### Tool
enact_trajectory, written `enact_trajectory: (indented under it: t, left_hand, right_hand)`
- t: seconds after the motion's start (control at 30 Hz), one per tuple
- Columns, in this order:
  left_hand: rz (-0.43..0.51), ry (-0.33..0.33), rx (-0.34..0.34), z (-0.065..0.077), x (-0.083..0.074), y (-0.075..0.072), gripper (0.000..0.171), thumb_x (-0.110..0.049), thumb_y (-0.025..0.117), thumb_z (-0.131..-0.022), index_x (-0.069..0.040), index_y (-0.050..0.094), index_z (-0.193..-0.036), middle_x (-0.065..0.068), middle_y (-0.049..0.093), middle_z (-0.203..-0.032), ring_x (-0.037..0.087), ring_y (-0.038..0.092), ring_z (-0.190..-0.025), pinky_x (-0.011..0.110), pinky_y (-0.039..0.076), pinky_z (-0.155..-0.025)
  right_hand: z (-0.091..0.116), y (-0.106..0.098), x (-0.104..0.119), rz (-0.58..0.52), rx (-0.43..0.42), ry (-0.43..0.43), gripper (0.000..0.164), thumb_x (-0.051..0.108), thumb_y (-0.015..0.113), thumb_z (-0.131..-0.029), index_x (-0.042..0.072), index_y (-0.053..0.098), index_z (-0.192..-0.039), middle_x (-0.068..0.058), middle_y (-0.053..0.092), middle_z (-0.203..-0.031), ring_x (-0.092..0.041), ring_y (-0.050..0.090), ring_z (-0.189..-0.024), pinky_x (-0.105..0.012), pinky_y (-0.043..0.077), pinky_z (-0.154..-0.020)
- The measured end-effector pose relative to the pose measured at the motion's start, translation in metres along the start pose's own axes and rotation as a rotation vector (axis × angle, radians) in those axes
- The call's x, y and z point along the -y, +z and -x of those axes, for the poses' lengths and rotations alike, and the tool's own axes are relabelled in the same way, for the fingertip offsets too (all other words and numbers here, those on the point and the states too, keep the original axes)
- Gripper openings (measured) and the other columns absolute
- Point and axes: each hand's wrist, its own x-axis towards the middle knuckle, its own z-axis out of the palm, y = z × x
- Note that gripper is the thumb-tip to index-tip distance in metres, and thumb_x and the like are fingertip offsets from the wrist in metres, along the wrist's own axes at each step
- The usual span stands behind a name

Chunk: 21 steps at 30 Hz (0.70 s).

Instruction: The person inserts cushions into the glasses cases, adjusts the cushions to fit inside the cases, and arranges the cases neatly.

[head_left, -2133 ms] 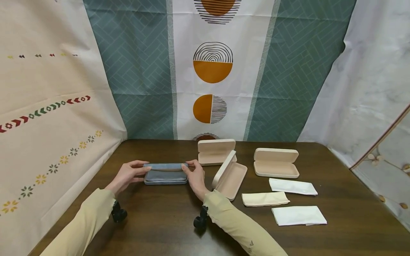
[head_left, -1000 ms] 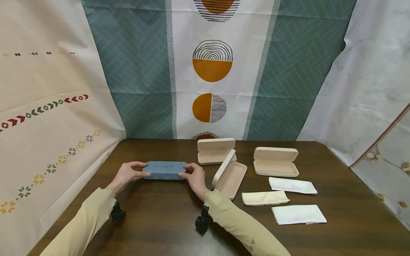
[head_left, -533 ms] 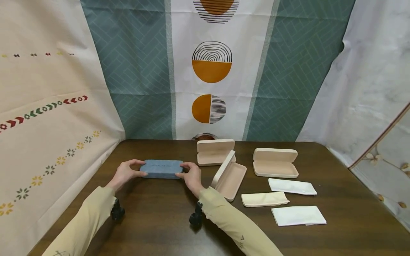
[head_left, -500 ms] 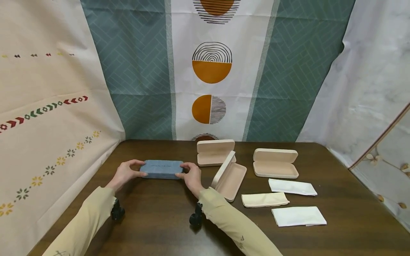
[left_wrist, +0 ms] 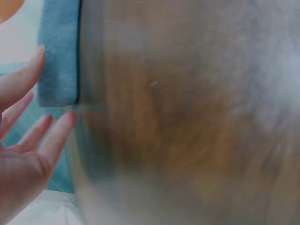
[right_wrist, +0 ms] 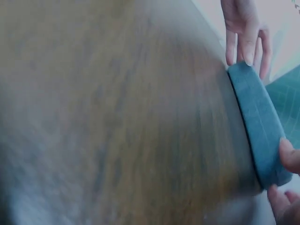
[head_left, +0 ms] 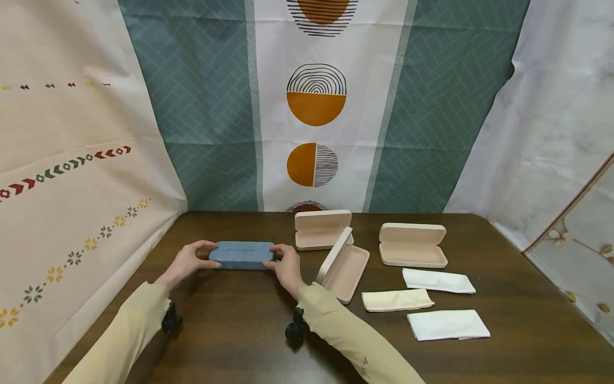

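Observation:
A blue glasses case (head_left: 242, 255), its lid down, lies on the brown table in the head view. At its left end my left hand (head_left: 189, 263) holds the corners between thumb and forefinger. The right hand (head_left: 288, 268) pinches the opposite end, with the thumb low on the front side and the forefinger above. In the left wrist view the case's end (left_wrist: 58, 61) meets my thumb, while the other fingers spread past it. The right wrist view shows the whole front side of the case (right_wrist: 260, 126) between both hands. The lid hides the inside.
Three cream glasses cases stand open: one at the back (head_left: 322, 241), one tilted beside my right forearm (head_left: 350, 272), one farther right (head_left: 413, 256). Right of them lie folded cloths, white (head_left: 437, 280), pale yellow (head_left: 397, 300) and white (head_left: 448, 325). Patterned curtains hang behind the table.
The blue case stood open with a grey-blue cloth inside; its lid has come down over it. Both hands have shifted slightly left with the case, then stayed nearly still.

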Motion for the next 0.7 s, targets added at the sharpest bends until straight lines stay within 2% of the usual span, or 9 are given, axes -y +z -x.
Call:
enact_trajectory:
  t: [0.1,0.33,0.53,0.7]
  left_hand:
    - [-0.019,0.035,0.025,-0.003,-0.006,-0.005,0.056,-0.015,0.076,-0.073,0.008,0.051,-0.117,0.028,0.048,-0.119,0.046,0.045,-0.106,0.049,0.042,-0.079]
    - [-0.019,0.052,0.002,-0.012,-0.030,-0.015,0.054,-0.018,0.074,-0.076,0.005,0.051,-0.119,0.026,0.045,-0.123,0.047,0.039,-0.111,0.052,0.041,-0.081]
    - [0.048,0.075,0.018,-0.025,-0.059,-0.009,0.055,-0.023,0.074,-0.077,0.003,0.052,-0.119,0.022,0.045,-0.125,0.043,0.039,-0.113,0.050,0.041,-0.082]
    - [0.091,0.109,0.050,-0.037,-0.087,0.002,0.051,-0.023,0.072,-0.078,0.001,0.053,-0.119,0.020,0.046,-0.124,0.039,0.041,-0.113,0.048,0.042,-0.082]
  right_hand:
    - [0.002,-0.003,0.008,0.012,-0.017,0.002,0.036,0.003,0.075,-0.072,0.001,0.060,-0.105,-0.010,0.047,-0.104,-0.027,0.048,-0.090,-0.031,0.045,-0.072]
    - [0.000,-0.007,0.039,-0.040,-0.027,-0.016,0.040,0.004,0.073,-0.075,0.006,0.055,-0.111,-0.009,0.041,-0.110,-0.030,0.045,-0.098,-0.031,0.044,-0.068]
    - [-0.005,-0.013,0.067,-0.048,-0.022,-0.028,0.041,0.005,0.076,-0.072,0.009,0.057,-0.108,-0.002,0.044,-0.102,-0.020,0.048,-0.092,-0.024,0.046,-0.069]
    - [-0.014,-0.027,0.082,-0.053,-0.021,-0.039,0.042,0.007,0.077,-0.072,0.008,0.057,-0.109,-0.004,0.046,-0.103,-0.021,0.050,-0.093,-0.024,0.046,-0.072]
